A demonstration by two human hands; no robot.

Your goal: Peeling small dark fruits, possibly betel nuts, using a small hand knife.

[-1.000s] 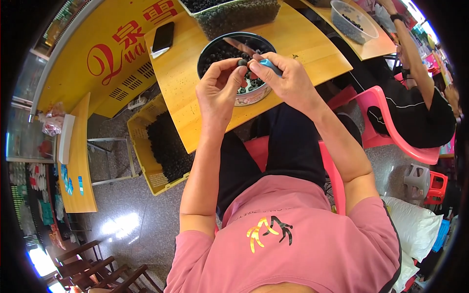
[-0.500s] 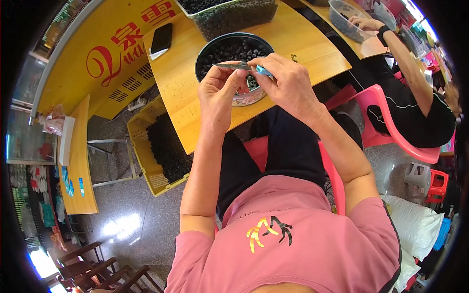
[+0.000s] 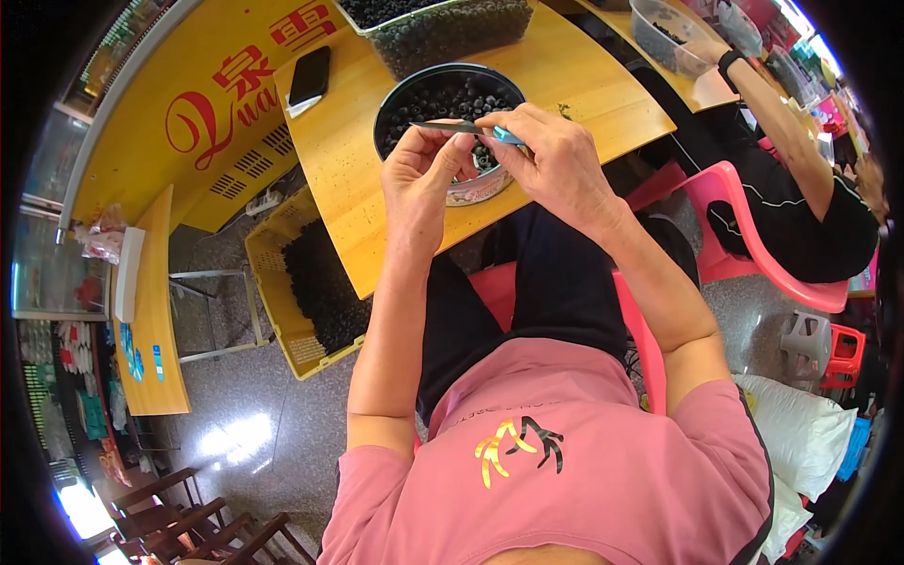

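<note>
Knife (image 3: 473, 129), over the near side of the round tub (image 3: 477, 195), gripped by its blue handle (image 3: 507, 137) in fingers of the right hand (image 3: 556, 155), likely light, stiff and sharp, best held there, with left hand (image 3: 417, 174) curled by the blade (image 3: 441, 126) and too hidden to tell any grip.

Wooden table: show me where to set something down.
Mostly bare: left of the round tub, below the phone, and right of the tub, beyond crumbs. Crowded: between tub and clear bin, and above the tub, where left hand and right hand work.
</note>
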